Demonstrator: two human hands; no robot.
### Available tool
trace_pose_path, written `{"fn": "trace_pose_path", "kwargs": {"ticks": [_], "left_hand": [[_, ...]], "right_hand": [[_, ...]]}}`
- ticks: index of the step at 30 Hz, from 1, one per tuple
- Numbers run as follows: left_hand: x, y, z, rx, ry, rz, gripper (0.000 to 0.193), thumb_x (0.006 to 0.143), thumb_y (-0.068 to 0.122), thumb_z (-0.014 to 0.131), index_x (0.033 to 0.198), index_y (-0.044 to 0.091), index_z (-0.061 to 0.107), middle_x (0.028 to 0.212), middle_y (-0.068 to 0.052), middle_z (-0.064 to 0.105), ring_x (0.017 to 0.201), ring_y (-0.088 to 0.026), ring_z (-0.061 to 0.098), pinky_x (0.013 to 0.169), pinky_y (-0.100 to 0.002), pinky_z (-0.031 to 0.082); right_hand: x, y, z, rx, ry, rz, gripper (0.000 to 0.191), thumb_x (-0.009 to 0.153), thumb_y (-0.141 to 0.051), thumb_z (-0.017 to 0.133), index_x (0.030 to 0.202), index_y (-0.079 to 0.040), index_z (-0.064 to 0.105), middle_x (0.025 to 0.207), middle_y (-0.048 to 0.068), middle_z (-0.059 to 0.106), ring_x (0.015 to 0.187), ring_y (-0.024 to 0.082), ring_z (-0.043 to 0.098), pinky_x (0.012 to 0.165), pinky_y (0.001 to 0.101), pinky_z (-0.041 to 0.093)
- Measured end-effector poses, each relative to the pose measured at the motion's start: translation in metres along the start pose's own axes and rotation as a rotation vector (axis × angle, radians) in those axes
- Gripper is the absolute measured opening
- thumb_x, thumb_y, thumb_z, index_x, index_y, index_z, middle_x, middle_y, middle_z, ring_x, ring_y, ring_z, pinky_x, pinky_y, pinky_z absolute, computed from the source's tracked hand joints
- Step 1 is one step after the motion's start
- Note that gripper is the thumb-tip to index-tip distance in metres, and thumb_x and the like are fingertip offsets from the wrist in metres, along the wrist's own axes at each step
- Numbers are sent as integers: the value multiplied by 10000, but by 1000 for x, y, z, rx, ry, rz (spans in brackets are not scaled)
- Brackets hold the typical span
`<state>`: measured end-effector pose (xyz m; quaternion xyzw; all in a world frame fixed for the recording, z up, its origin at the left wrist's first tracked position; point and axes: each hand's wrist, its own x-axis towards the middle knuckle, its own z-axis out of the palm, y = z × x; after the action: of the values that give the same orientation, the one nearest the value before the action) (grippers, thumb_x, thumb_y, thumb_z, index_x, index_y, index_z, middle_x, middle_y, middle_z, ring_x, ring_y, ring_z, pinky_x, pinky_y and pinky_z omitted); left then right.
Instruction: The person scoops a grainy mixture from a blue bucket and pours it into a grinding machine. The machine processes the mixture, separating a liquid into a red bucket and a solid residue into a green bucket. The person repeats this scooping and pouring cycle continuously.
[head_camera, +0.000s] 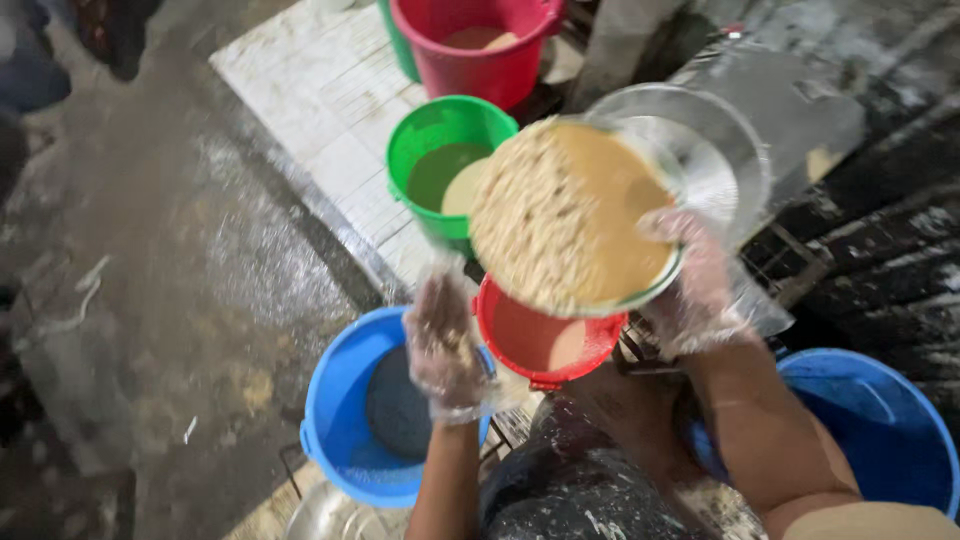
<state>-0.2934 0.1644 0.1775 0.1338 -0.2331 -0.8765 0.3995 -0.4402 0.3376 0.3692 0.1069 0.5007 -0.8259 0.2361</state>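
A wet, dark floor (180, 260) fills the left of the scene, with a pale tiled slab (320, 110) running across its upper middle. On the right sits the largest of 5 buckets, a blue one (880, 420), partly hidden by the person's right arm. A second blue bucket (340, 420) stands lower left, holding dark water. At the top is a red bucket (480, 50) with pale liquid, and just below it a green bucket (440, 150) with greenish liquid. A clear bowl (590, 215), tilted steeply toward the viewer, is heaped with pale grains or beans in tan liquid and hangs directly above a smaller red bucket (545, 345). The right hand (695, 290), in a thin clear plastic glove, grips the bowl's right rim. The left hand (445, 345), gloved the same way, is open with fingers spread, beside the bowl's lower left edge, holding nothing.
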Motion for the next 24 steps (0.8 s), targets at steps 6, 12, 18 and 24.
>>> {"fn": "trace_pose_path", "kwargs": {"ticks": [6, 12, 18, 24], "left_hand": [[-40, 2, -144, 1462, 130, 320, 523, 1117, 310, 285, 1462, -24, 493, 1474, -217, 544, 1359, -359, 527, 1166, -451, 406], [-79, 11, -249, 1978, 323, -14, 488, 1102, 317, 334, 1416, 9, 545, 1390, -223, 583, 1281, -375, 560, 1107, -461, 436], [-91, 4, -281, 2061, 406, -142, 454, 1087, 324, 382, 1369, 41, 597, 1306, -230, 621, 1204, -391, 592, 1048, -471, 466], [-105, 2, -284, 2081, 467, -100, 420, 1072, 330, 431, 1323, 74, 649, 1223, -237, 660, 1127, -406, 625, 990, -481, 495]], "right_hand": [[54, -65, -56, 71, -38, -379, 421, 806, -88, 566, 1216, -21, 631, 1079, 137, 701, 943, 287, 713, 867, 424, 604], [110, -91, -118, 147, 106, -504, 398, 811, -95, 570, 1197, -19, 630, 1075, 139, 697, 947, 290, 711, 876, 426, 605], [131, -88, -140, 142, 133, -523, 375, 817, -102, 574, 1178, -16, 629, 1071, 141, 693, 950, 293, 710, 884, 427, 605], [133, -79, -144, 111, 135, -518, 353, 823, -108, 577, 1159, -14, 629, 1066, 143, 689, 953, 296, 708, 893, 429, 606]]}}
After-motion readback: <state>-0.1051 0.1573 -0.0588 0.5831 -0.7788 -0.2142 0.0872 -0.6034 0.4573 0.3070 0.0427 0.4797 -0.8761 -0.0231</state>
